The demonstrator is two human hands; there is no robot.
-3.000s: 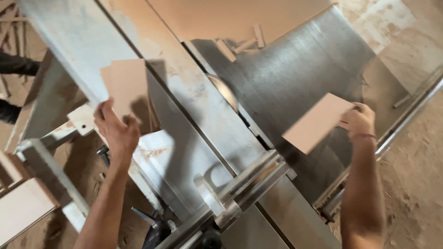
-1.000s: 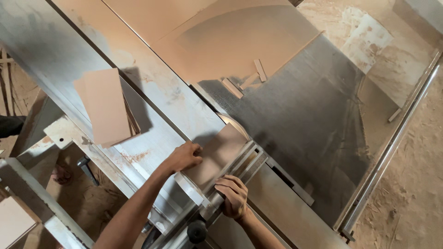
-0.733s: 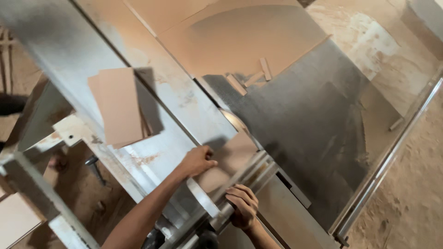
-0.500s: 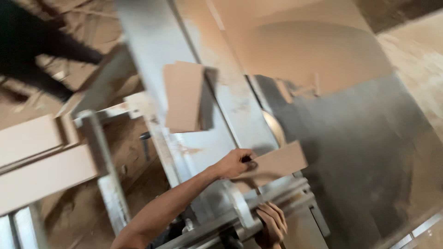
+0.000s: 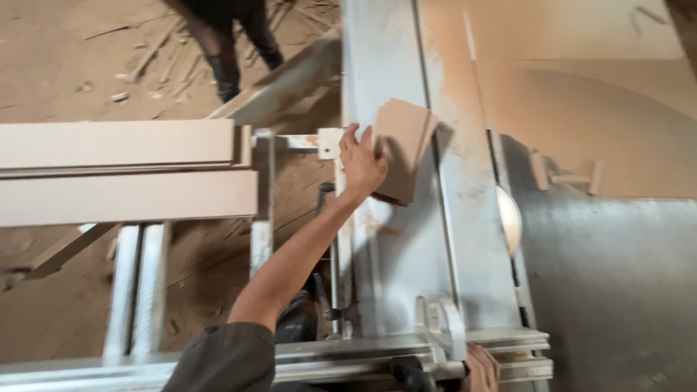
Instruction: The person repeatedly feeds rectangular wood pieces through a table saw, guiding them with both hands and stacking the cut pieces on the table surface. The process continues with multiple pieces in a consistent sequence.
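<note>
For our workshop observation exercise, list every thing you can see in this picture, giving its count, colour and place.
Small boards: a stack, count unclear, tan, on the saw's sliding table.
Sliding table: one, grey metal, centre.
Saw blade: one, dusty, in the table slot.
Large sheet: one, tan, upper right.
Long boards: at least two, pale, on the left frame.
Another person's legs: dark clothing, top.
Sawdust floor: brown, left.
Left hand: on the small boards.
Right hand: at the bottom rail, bottom edge.

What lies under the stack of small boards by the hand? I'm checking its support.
The stack of boards rests on the grey saw table, with the left hand on its near edge. The surface directly beneath is covered.
</note>
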